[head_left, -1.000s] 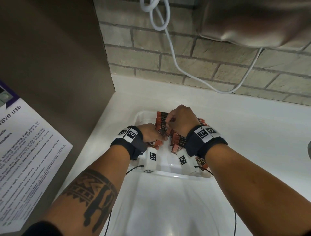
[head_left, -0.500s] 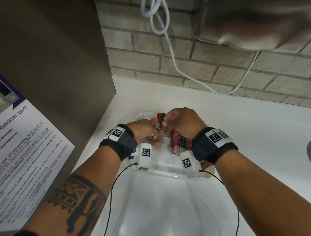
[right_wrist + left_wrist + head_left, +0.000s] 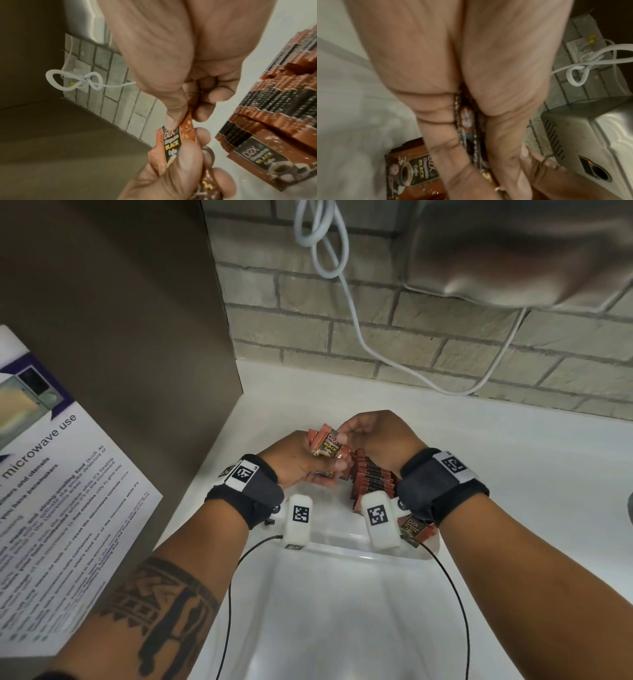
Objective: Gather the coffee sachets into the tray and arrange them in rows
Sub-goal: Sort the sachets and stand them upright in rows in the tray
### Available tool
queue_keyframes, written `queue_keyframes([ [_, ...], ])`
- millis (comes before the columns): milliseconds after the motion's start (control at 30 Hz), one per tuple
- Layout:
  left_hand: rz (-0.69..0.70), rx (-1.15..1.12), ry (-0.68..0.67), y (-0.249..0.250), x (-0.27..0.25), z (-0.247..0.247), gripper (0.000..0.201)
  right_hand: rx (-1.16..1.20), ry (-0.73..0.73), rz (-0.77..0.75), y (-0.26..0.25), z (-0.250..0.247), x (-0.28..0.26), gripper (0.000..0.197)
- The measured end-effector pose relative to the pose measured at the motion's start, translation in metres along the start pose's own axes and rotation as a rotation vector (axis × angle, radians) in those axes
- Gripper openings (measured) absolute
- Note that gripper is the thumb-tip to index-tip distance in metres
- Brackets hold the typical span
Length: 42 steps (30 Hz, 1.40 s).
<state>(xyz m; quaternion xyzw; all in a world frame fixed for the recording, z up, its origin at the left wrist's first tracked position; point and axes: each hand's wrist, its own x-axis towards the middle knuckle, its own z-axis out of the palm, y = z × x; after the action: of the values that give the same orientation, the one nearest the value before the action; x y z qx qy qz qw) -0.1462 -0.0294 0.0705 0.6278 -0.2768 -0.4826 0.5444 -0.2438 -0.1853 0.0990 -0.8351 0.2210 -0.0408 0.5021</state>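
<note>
Copper and black coffee sachets stand on edge in a row (image 3: 373,477) (image 3: 283,101) inside the clear plastic tray (image 3: 342,554). My left hand (image 3: 327,465) grips a small bundle of sachets (image 3: 325,445) (image 3: 467,128) just above the tray's left half. My right hand (image 3: 346,434) (image 3: 180,119) pinches the top edge of the front sachet (image 3: 171,143) of that bundle between thumb and forefinger. One sachet (image 3: 414,171) lies flat under the left hand. Another (image 3: 414,527) lies at the tray's near right corner, partly hidden by my right wrist.
The tray sits on a white counter (image 3: 513,474) against a brick wall (image 3: 428,337). A brown cabinet side with a microwave notice (image 3: 68,491) stands at the left. A white cable (image 3: 342,285) hangs down the wall, and a silver appliance (image 3: 513,251) overhangs the right.
My left hand has come up out of the tray with a bundle of sachets. My right hand has left the row and taken hold of the bundle's front sachet.
</note>
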Motion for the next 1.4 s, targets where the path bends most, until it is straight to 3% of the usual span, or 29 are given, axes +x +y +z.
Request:
queue_keyframes([
  [133,0.002,0.071,0.055,0.007,-0.003,-0.006,0.020,-0.015,0.077,-0.022,-0.008,-0.003,0.003,0.011],
  [233,-0.131,0.247,0.122,0.001,-0.005,-0.016,0.010,-0.099,0.175,-0.029,-0.008,-0.009,0.007,0.018],
  [300,-0.242,0.330,0.166,-0.003,-0.006,-0.020,0.005,-0.206,0.157,-0.008,-0.008,-0.010,0.004,0.015],
  [433,-0.401,0.483,0.084,-0.001,-0.004,-0.017,0.021,-0.379,0.100,0.030,-0.001,0.004,0.003,0.019],
  [533,-0.379,0.633,-0.021,-0.001,0.002,-0.009,0.018,-0.464,0.122,0.083,0.007,0.017,0.009,0.021],
  [633,-0.359,0.618,-0.078,-0.005,0.009,0.001,0.014,-0.620,0.111,0.131,0.008,0.025,0.013,0.020],
  [767,-0.361,0.619,-0.065,-0.014,0.020,0.007,0.028,-0.666,0.123,0.168,0.019,0.030,0.020,0.025],
  [1067,-0.385,0.612,-0.035,-0.027,0.035,0.002,0.030,-0.726,0.087,0.155,0.028,0.031,0.024,0.024],
  [1400,-0.395,0.590,-0.042,-0.030,0.041,0.001,0.034,-0.643,0.091,0.105,0.027,0.026,0.023,0.017],
])
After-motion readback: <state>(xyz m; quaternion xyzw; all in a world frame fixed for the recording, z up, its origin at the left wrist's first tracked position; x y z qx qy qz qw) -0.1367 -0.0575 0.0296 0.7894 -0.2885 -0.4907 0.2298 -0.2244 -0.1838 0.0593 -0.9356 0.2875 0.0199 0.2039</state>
